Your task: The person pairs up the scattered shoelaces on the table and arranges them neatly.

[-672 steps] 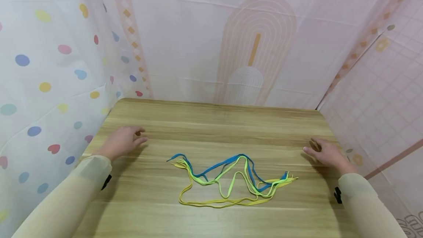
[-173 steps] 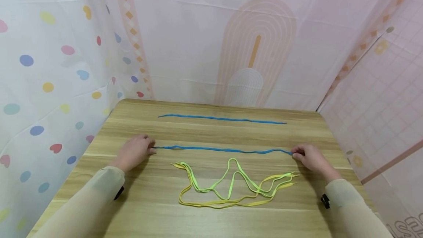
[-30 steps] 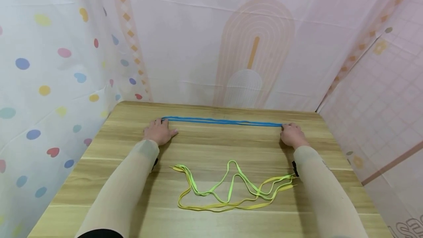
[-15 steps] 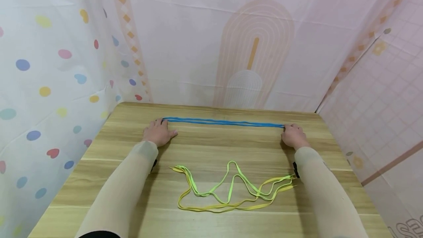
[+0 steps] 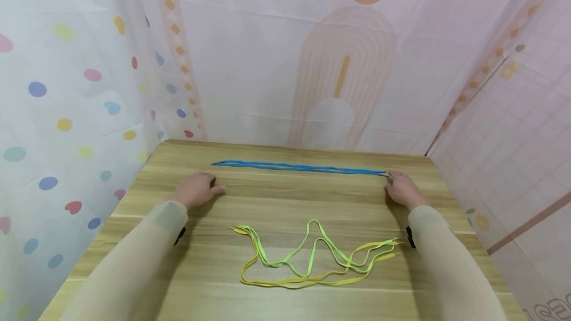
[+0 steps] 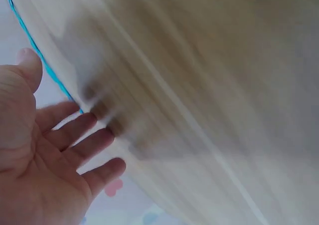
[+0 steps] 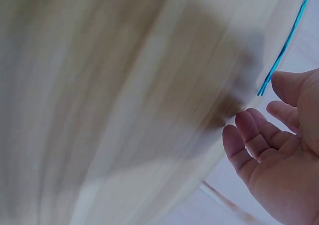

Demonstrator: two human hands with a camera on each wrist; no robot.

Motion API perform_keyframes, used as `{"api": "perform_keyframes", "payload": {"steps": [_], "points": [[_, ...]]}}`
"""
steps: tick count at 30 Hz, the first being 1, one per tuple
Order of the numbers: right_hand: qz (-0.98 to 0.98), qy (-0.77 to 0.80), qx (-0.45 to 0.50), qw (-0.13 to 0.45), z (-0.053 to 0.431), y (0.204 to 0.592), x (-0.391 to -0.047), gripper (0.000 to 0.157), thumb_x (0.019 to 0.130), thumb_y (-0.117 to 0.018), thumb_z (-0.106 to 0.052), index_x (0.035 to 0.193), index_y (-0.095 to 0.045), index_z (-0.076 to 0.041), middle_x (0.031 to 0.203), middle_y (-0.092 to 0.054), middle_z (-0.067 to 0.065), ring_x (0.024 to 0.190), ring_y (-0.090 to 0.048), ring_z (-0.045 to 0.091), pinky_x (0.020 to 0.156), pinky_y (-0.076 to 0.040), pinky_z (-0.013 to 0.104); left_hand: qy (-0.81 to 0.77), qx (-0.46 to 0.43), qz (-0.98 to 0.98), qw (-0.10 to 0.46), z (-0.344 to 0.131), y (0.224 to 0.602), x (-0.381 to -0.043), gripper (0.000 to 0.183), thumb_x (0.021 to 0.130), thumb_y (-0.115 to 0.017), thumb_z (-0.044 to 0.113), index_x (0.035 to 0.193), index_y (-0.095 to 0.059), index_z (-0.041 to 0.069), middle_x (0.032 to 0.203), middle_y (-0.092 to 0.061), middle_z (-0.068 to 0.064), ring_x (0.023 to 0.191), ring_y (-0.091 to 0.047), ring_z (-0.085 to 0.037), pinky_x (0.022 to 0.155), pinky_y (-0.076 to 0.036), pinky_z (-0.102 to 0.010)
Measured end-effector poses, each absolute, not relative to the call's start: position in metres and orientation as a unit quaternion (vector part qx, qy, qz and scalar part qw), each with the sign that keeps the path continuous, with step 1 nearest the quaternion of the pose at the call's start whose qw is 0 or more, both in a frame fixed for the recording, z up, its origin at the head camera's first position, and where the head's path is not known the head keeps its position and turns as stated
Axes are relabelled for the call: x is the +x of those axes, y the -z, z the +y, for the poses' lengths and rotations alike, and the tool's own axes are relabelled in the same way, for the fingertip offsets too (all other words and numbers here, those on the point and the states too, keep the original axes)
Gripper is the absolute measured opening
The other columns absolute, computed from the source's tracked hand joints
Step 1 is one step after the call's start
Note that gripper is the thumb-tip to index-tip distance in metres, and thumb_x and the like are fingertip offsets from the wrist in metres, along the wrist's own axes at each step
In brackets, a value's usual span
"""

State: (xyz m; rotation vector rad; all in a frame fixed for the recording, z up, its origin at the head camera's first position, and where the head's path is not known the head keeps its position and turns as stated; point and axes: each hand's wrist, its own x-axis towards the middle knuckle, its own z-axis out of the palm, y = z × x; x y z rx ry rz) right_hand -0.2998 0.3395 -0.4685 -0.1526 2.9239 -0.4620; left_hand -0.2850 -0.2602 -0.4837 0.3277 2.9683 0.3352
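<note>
Two blue shoelaces (image 5: pixel 294 167) lie side by side, stretched across the far part of the wooden table. My left hand (image 5: pixel 196 190) is lifted just short of their left end, fingers relaxed and holding nothing; the left wrist view shows its palm (image 6: pixel 50 160) and spread fingers. At the laces' right end is my right hand (image 5: pixel 403 189). In the right wrist view its fingers are loosely bent with nothing between them, and the lace ends (image 7: pixel 261 91) show apart from the thumb. Nearer me, green shoelaces (image 5: pixel 327 237) and yellow shoelaces (image 5: pixel 267 281) lie in loose, overlapping curves.
The wooden table (image 5: pixel 178 281) reaches back to a pale patterned curtain (image 5: pixel 250 63). A dotted curtain (image 5: pixel 58 113) hangs along the left side and a grid-patterned one (image 5: pixel 526 162) along the right.
Earlier, a second blue shoelace was laid beside the first at the back. Since half a second ago, my left hand has drawn back toward me off the lace ends; my right hand has shifted slightly right, off them.
</note>
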Motion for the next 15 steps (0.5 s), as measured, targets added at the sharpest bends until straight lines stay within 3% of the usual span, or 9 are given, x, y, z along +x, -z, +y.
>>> {"api": "perform_keyframes", "payload": {"steps": [1, 3, 7, 15], "points": [[0.982, 0.156, -0.055, 0.086, 0.342, 0.468, -0.298, 0.058, 0.111, -0.048, -0.013, 0.16, -0.031, 0.015, 0.159, -0.038, 0.043, 0.147, -0.036, 0.062, 0.122, -0.034, 0.07, -0.11, 0.117, 0.984, 0.071, -0.264, 0.484, -0.283, 0.051, 0.108, -0.06, 0.048, 0.115, -0.067, -0.002, 0.11, -0.072, -0.021, 0.095, -0.066, -0.036, 0.085, -0.055, -0.054], [0.983, 0.154, -0.064, 0.083, 0.346, 0.468, -0.293, 0.057, 0.111, -0.049, -0.013, 0.159, -0.032, 0.015, 0.155, -0.041, 0.045, 0.145, -0.039, 0.063, 0.12, -0.036, 0.071, -0.109, 0.127, 0.983, 0.074, -0.27, 0.484, -0.277, 0.057, 0.108, -0.061, 0.046, 0.129, -0.066, -0.006, 0.126, -0.071, -0.028, 0.111, -0.068, -0.044, 0.097, -0.055, -0.059], [0.982, 0.151, -0.074, 0.09, 0.351, 0.466, -0.284, 0.058, 0.112, -0.05, -0.015, 0.157, -0.033, 0.016, 0.153, -0.043, 0.046, 0.143, -0.041, 0.064, 0.12, -0.036, 0.072, -0.109, 0.131, 0.982, 0.077, -0.279, 0.485, -0.266, 0.069, 0.107, -0.063, 0.045, 0.146, -0.056, -0.011, 0.15, -0.056, -0.036, 0.137, -0.055, -0.057, 0.113, -0.046, -0.068], [0.974, 0.181, -0.093, 0.102, 0.355, 0.469, -0.273, 0.059, 0.112, -0.053, -0.016, 0.158, -0.033, 0.016, 0.153, -0.047, 0.042, 0.142, -0.047, 0.06, 0.117, -0.042, 0.07, -0.095, 0.141, 0.984, 0.058, -0.286, 0.487, -0.255, 0.074, 0.101, -0.072, 0.046, 0.144, -0.058, -0.011, 0.15, -0.056, -0.036, 0.137, -0.055, -0.057, 0.114, -0.046, -0.067]]}}
